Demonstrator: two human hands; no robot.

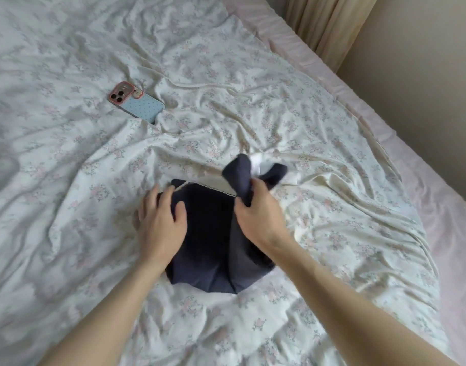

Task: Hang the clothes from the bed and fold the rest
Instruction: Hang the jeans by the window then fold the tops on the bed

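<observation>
Hidden and blurred parts of the scene

The right hand [255, 215] covers part of the navy garment [210, 249], whose lifted end is motion-blurred; the left hand [160, 223] hides its left edge; the bed [332, 75] and curtain [324, 25] run off frame.

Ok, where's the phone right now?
The phone lies camera-side up on the floral bedsheet, upper left in the head view, beyond the left hand.

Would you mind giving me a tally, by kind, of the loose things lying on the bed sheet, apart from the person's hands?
Dark navy garment, with white trim, pressed by the left hand and gripped by the right hand: 1
Phone in a blue dotted case: 1
Total: 2, both on the floral sheet.
</observation>
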